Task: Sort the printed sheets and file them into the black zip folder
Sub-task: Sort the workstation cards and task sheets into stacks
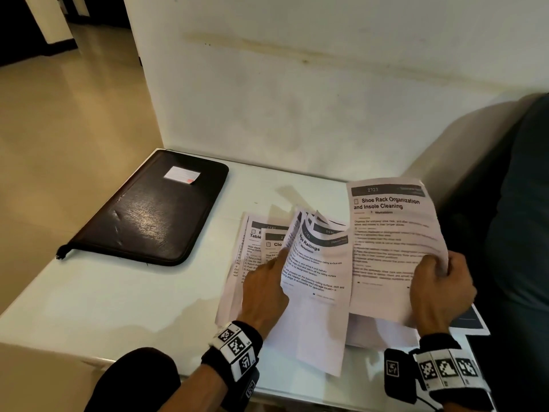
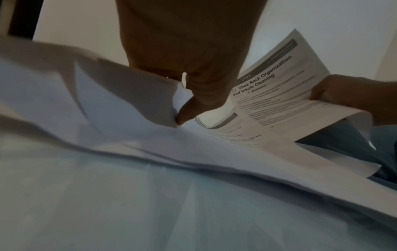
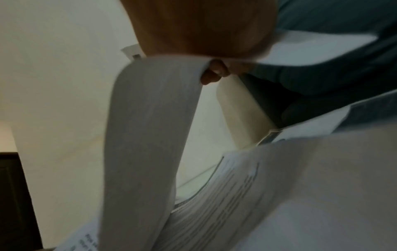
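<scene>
Head view, nearest first. At 5 o'clock the right hand (image 1: 439,288) holds one printed sheet (image 1: 395,242), headed "Shoe Rack Organization and Insole Cleaning", raised off the tabletop (image 1: 124,298); the grip is a pinch on the sheet's right edge, thumb on the printed face and fingers curled behind it, as the right wrist view confirms. At 6 o'clock the left hand (image 1: 264,288) rests on the loose pile of sheets (image 1: 255,248) with its forefinger stretched forward; the left wrist view shows thumb and finger pinching a lifted leaf, the "Wipe Railings" sheet (image 1: 318,263), which bows upward from the pile. More sheets lie flat beneath the raised one at 5 o'clock, overhanging the tabletop's near edge. Farther off, at 10 o'clock, the black zip folder (image 1: 151,212) lies flat and appears closed, a white label (image 1: 181,174) on its cover, well apart from the pile. Beyond it stands a pale wall (image 1: 297,84). Handling, as a judgement: the sheets are light, thin and limp, so they sag and curl when held by one edge, slide readily over one another, and crease if squeezed. They are best taken at an edge or corner between thumb and fingertips, one leaf at a time. The folder looks stiffer and heavier and probably needs one hand steadying it while the other works its zip.
</scene>
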